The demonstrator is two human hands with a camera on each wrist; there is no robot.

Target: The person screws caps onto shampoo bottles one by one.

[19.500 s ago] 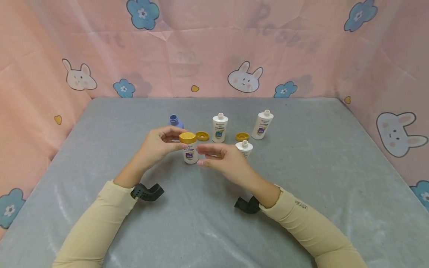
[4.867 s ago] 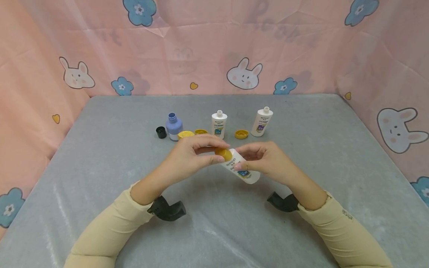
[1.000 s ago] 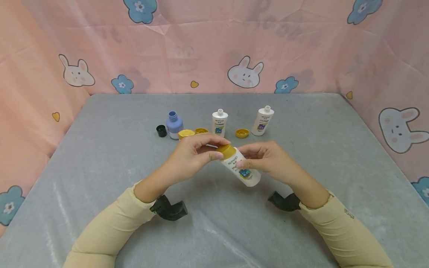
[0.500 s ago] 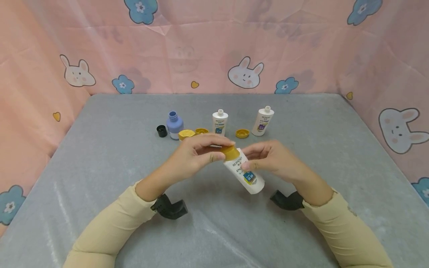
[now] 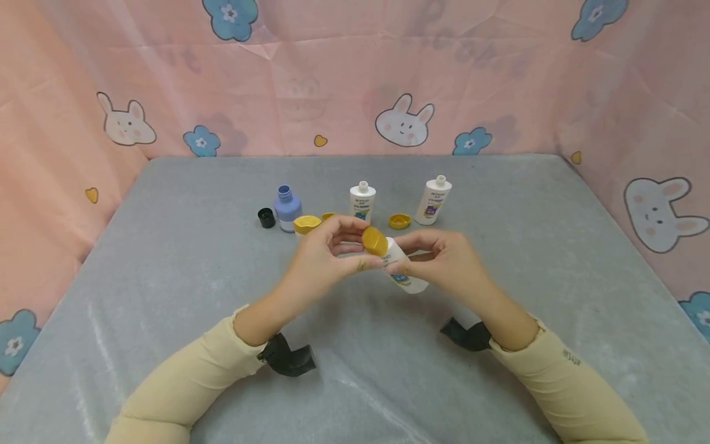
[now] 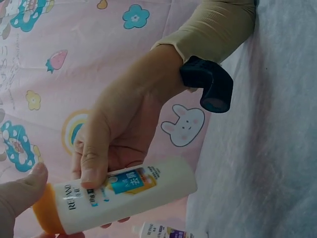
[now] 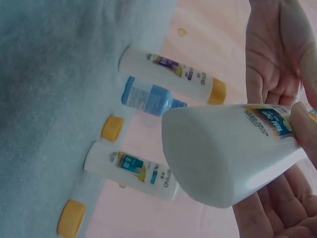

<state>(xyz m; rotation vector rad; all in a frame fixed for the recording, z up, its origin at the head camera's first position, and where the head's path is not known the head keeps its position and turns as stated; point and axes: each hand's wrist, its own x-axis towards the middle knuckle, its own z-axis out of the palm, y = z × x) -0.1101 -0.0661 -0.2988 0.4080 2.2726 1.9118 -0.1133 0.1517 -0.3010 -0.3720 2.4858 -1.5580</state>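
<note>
So the white bottle (image 5: 409, 282) is up off the grey surface (image 5: 355, 376), held between both hands at a tilt, base pointing down toward the person's right. Right hand (image 5: 455, 262) has its body pinched, thumb across the front by the blue label, and the left hand (image 5: 318, 259) is gripping the yellow cap (image 5: 375, 241) at the top end. Fingers cover part of that join, so I honestly can't tell if the cap's fully seated. Behind the hands you've got a black cap (image 5: 266, 217) just beside an open blue bottle (image 5: 288, 209), a yellow-capped bottle (image 5: 307, 223) partly hidden by the left hand, then two open-necked bottles (image 5: 434, 202) standing upright with a loose yellow cap (image 5: 399, 221) between them.
</note>
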